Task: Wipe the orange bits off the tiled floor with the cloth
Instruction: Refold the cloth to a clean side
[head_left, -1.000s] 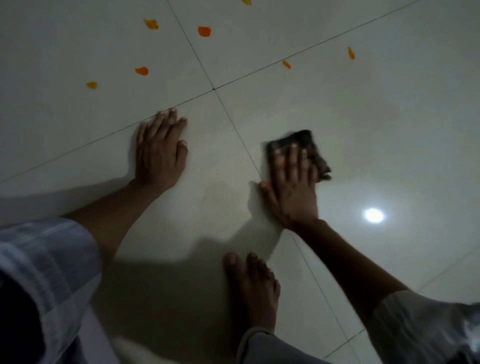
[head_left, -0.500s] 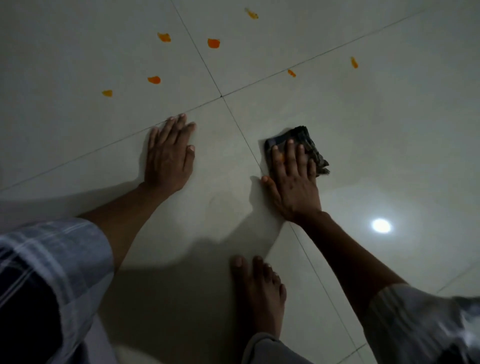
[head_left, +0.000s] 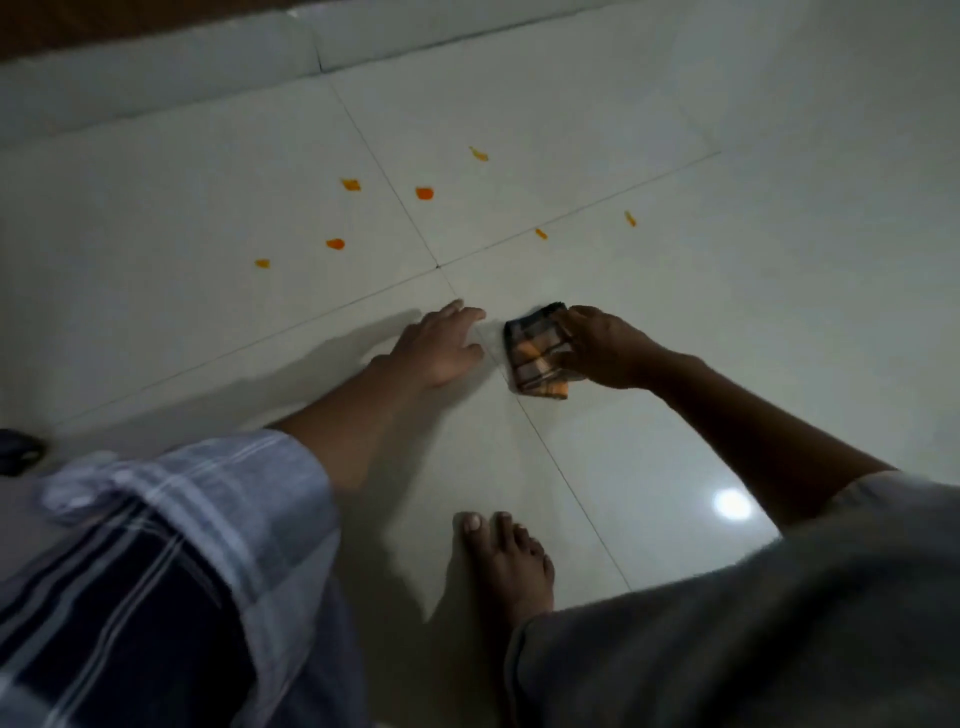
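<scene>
A folded checked cloth (head_left: 535, 353) with dark and orange squares is held up off the pale tiled floor (head_left: 675, 312), gripped at its right edge by my right hand (head_left: 605, 348). My left hand (head_left: 439, 345) rests on the floor just left of the cloth, fingers fairly straight and pointing away. Several orange bits lie farther out on the tiles: one orange bit (head_left: 424, 193) near the grout cross, another orange bit (head_left: 335, 243) to the left, and a small orange bit (head_left: 541, 234) beyond the cloth.
My bare foot (head_left: 506, 561) stands on the floor below the hands. A white skirting edge (head_left: 208, 57) runs along the far side. A dark object (head_left: 18, 452) lies at the left edge. A light glare (head_left: 731, 504) shines at lower right.
My right hand went from pressing flat on the cloth to gripping it and lifting it. My left hand shifted right, close to the cloth. The view pulled back and tilted up.
</scene>
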